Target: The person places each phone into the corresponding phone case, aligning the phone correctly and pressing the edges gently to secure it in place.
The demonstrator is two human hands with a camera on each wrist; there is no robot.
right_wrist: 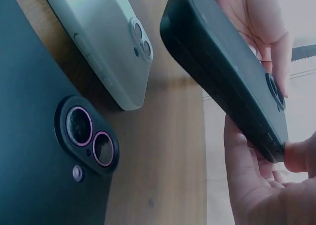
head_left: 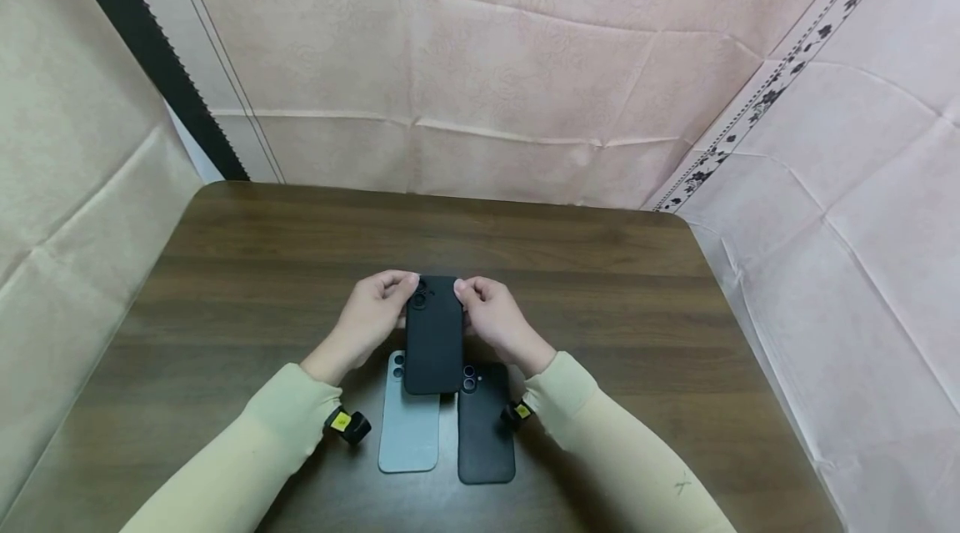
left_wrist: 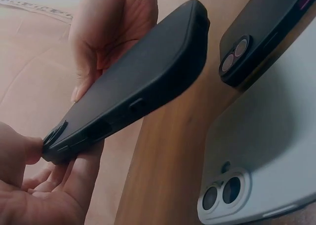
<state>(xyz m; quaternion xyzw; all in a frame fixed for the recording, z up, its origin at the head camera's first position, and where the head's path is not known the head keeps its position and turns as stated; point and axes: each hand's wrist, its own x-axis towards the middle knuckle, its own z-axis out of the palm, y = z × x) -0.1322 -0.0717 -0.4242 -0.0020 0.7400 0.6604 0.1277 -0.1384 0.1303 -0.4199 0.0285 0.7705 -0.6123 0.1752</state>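
Observation:
Both hands hold up a black phone case [head_left: 435,337], its back with a camera ring turned toward the head camera. The left hand [head_left: 381,299] pinches its upper left corner, thumb on the back and fingers behind. At the opposite upper corner the right hand [head_left: 493,312] grips it likewise. Side cutouts show on the case in the left wrist view; its far face is hidden, so I cannot tell whether a phone is inside. Below lie a pale blue-grey phone [head_left: 408,433] and a black phone [head_left: 486,441], camera sides up, the held case overlapping the pale one's top.
A brown wooden table [head_left: 300,233] carries the phones. Pinkish cloth [head_left: 480,82] hangs behind it, with more pale cloth along the left and right sides. Both wrists wear small black devices with yellow marks, the left one [head_left: 347,423] beside the pale phone.

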